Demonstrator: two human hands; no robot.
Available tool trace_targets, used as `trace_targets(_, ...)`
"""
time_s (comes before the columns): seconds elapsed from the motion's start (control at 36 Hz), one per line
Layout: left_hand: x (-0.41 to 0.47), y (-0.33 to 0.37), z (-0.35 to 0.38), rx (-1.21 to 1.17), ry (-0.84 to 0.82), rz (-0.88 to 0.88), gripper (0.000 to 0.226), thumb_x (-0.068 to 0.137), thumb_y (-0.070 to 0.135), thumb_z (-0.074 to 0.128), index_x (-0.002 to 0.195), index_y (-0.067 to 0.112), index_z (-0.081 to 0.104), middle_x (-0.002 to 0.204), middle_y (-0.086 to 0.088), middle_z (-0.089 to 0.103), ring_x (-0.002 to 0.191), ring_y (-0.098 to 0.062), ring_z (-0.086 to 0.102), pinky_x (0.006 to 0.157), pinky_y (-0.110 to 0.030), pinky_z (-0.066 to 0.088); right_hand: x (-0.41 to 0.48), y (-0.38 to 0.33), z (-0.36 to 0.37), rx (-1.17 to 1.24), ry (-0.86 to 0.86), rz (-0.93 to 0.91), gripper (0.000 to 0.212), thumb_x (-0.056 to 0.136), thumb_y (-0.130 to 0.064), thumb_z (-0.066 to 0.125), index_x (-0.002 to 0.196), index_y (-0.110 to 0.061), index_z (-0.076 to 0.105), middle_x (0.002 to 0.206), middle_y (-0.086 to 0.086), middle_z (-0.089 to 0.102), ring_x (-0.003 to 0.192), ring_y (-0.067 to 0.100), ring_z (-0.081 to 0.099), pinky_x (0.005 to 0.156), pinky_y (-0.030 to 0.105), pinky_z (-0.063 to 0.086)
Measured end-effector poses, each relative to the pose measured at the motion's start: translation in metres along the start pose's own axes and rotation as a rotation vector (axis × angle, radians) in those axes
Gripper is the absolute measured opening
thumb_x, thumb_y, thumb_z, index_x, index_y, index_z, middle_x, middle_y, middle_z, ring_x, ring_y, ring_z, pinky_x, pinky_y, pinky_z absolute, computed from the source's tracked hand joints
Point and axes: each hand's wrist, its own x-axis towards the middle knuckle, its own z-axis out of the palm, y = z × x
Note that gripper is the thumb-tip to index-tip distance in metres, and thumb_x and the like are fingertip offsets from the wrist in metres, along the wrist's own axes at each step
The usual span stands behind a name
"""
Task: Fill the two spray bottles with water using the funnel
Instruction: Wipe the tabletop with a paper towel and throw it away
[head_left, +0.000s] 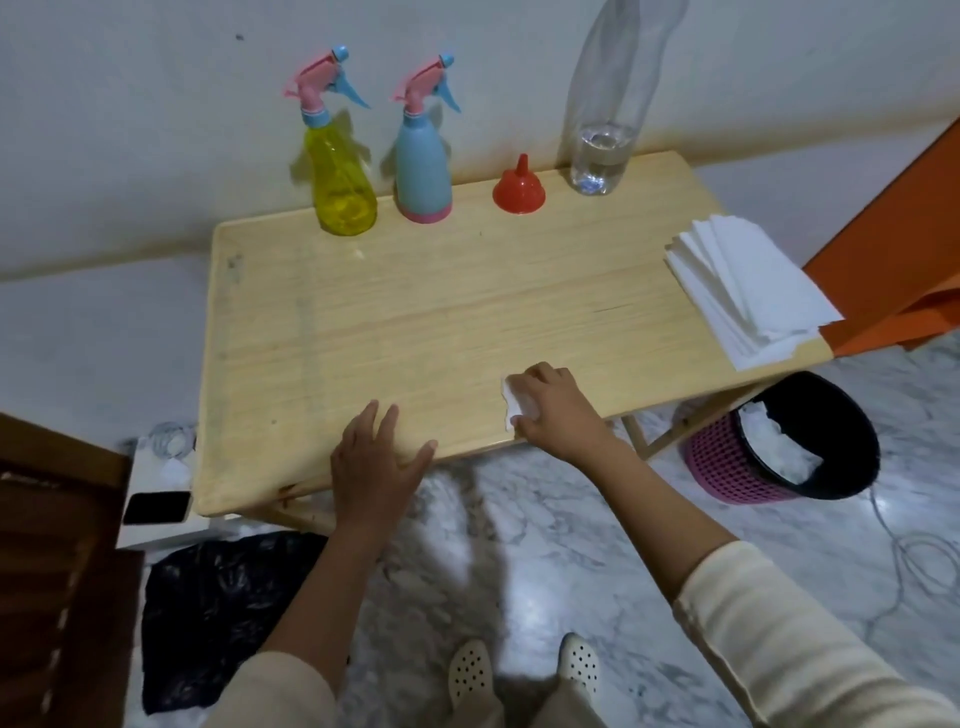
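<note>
Wooden counter (467, 312): left hand (376, 457) spread flat, right hand (558, 410) clutching tissue (511, 400); beyond them, bottles (423, 166), likely light, slick plastic, best gripped at neck.

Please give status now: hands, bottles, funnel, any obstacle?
Left hand flat on the table edge, empty; right hand grips a tissue on it. Yellow spray bottle and blue spray bottle capped, funnel inverted beside them, untouched. Nothing in the way.

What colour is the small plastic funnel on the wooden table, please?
The small plastic funnel is red, clearest in the head view.
</note>
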Motion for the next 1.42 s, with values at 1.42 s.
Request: trace_targets(1.42,0.105,0.679,0.205,-0.039,-0.794,0.678,0.007,0.085,0.009,0.053,0.079,0.008,0.048,0.079,-0.01,0.047,0.073,-0.02,0.044,0.058,-0.025,0.03,-0.146,0.531,-0.268,0.447,0.428,0.903,0.016,0.074,-0.003,0.056,0.085,-0.014,0.06,0.086,0.007,0.059,0.077,0.026,0.06,0.064,0.034,0.049)
